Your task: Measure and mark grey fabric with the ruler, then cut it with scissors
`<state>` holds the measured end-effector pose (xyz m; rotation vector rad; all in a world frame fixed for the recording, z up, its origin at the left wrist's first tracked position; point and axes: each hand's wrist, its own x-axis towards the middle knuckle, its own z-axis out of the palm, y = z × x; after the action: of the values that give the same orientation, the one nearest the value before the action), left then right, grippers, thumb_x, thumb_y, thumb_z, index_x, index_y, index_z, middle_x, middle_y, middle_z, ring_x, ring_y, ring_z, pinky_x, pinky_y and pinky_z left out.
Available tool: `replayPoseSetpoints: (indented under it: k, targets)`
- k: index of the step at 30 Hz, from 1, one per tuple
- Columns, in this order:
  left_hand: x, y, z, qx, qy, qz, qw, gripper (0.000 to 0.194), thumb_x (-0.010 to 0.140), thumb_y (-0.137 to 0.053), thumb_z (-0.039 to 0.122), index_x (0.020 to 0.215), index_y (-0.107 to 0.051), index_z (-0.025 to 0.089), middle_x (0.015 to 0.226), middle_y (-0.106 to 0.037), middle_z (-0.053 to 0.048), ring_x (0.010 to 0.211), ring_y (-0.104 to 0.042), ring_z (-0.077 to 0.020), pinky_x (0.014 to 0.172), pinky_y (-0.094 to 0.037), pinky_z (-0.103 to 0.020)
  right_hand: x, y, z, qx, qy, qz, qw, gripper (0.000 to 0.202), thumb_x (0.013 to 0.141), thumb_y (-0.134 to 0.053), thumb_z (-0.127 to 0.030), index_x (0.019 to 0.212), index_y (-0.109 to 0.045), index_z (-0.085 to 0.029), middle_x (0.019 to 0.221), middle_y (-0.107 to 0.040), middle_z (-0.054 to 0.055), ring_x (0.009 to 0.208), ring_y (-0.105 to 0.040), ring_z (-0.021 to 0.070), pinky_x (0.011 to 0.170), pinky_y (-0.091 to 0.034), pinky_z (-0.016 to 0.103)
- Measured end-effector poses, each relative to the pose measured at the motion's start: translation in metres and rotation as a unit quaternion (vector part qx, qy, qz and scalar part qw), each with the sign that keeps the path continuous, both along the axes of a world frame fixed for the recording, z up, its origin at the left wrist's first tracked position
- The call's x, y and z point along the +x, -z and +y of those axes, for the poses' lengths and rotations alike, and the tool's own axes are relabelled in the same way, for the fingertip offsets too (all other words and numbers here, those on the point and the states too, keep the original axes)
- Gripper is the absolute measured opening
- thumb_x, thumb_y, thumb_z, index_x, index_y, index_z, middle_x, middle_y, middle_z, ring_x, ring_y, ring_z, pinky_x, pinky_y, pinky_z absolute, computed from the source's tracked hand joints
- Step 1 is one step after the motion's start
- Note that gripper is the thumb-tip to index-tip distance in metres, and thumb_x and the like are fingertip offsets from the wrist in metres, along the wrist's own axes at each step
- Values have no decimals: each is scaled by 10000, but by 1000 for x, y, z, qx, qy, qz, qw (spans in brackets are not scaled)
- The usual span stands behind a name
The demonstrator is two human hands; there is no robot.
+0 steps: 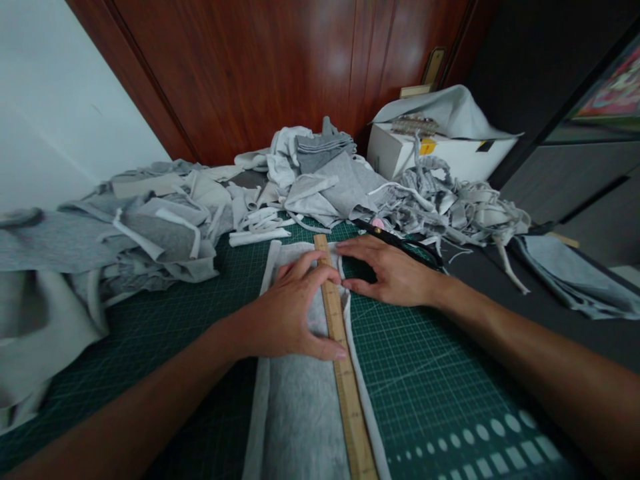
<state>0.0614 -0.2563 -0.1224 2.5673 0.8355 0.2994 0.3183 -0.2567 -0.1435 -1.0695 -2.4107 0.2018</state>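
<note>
Grey fabric panel (300, 413) lies beneath the wooden ruler (337, 327), over a green cutting mat (415, 347). The left hand (285, 317) — thumb and fingers spread — rests across the ruler; the right hand (395, 272), thumb and forefinger parted, touches the panel's edge just right of the ruler's far end.

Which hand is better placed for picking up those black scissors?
Probably the right hand: it lies beside the black scissors, while the left hand has its thumb on the long, flat wooden ruler.
</note>
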Motion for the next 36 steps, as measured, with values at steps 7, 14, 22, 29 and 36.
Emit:
replayPoseSetpoints:
  k: [7,14,22,29,36]
  targets:
    - [0,2,1,23,15,-24,999,934,574,-918,658,1296,-496,242,1538,-428,-156,1489,-370,-408,1197,-334,-567,-5,-9,-7,-40,-2,-10,999,504,937,-699,-509,1281,-702,-140,1450,-638,217,1435,-530,354,1164,-445,559]
    - [2,1,1,27,12,-18,999,934,570,-922,651,1293,-497,240,1561,-416,-165,1509,-350,-417,1188,-342,-580,-22,-15,-18,-62,50,-18,997,748,796,-749,-741,1216,-697,-125,1442,-619,258,1389,-544,442,1144,-417,654]
    - [2,0,0,14,4,-9,1000,929,564,-926,650,1291,-510,248,1587,-390,-166,1523,-334,-409,1194,-334,-586,-8,-13,-22,-57,-30,22,998,548,861,-820,-491,1296,-692,-184,1556,-505,192,1489,-436,353,1205,-387,546]
    - [1,3,1,9,1,-17,1000,905,554,-922,654,1273,-540,258,1587,-388,-163,1549,-288,-419,1216,-306,-606,-4,-15,-29,-31,-125,52,990,171,904,-690,-105,1049,-730,-186,1309,-643,130,1219,-630,247,1065,-518,432]
    - [2,5,2,24,10,-32,999,1054,578,-908,654,1414,-444,210,1534,-439,-179,1491,-374,-407,1227,-317,-589,-34,-19,-50,67,-69,159,983,217,935,-723,-256,1125,-646,-186,1242,-657,149,1191,-632,267,1042,-533,444]
